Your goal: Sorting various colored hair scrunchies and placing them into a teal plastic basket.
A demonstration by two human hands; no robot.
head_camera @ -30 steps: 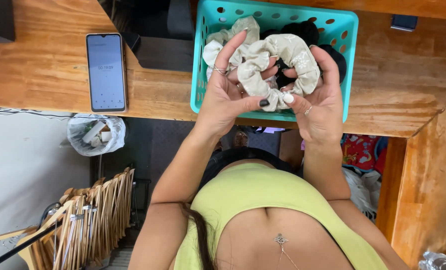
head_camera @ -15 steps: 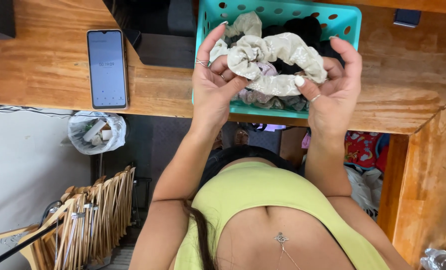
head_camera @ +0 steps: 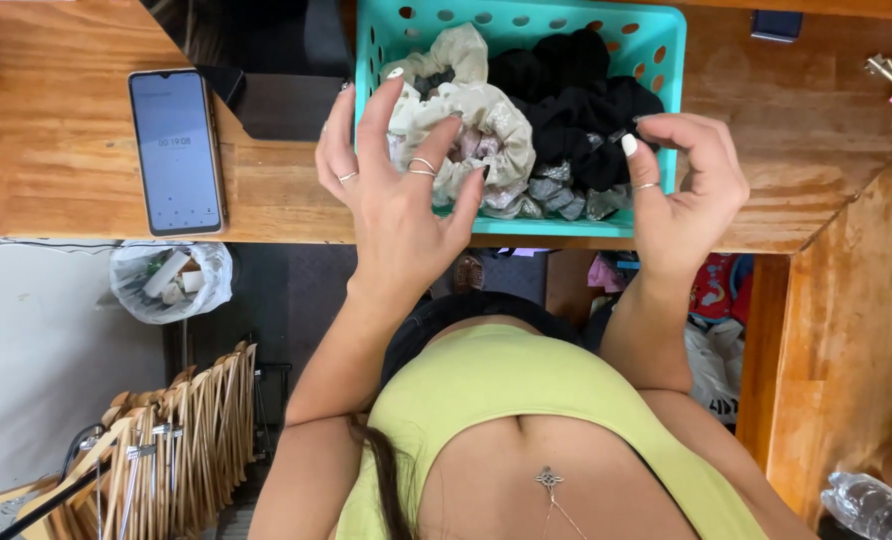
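Desk (head_camera: 86,290): varnished wood w/ visible grain, slight sheen. Basket (head_camera: 526,20): smooth teal plastic, perforated walls. Cream scrunchie (head_camera: 471,125) under the left hand (head_camera: 396,190): soft crinkled cloth, matt. Black scrunchies (head_camera: 576,100) by the right hand (head_camera: 681,190): matt fabric, gathered. Phone (head_camera: 176,150): glossy glass screen. Rings on fingers: shiny metal. Hangers (head_camera: 181,440), near left: bare wood, metal hooks.

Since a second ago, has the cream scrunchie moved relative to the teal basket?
Yes. The cream scrunchie, then held up over the teal basket, now lies inside it under the left hand.
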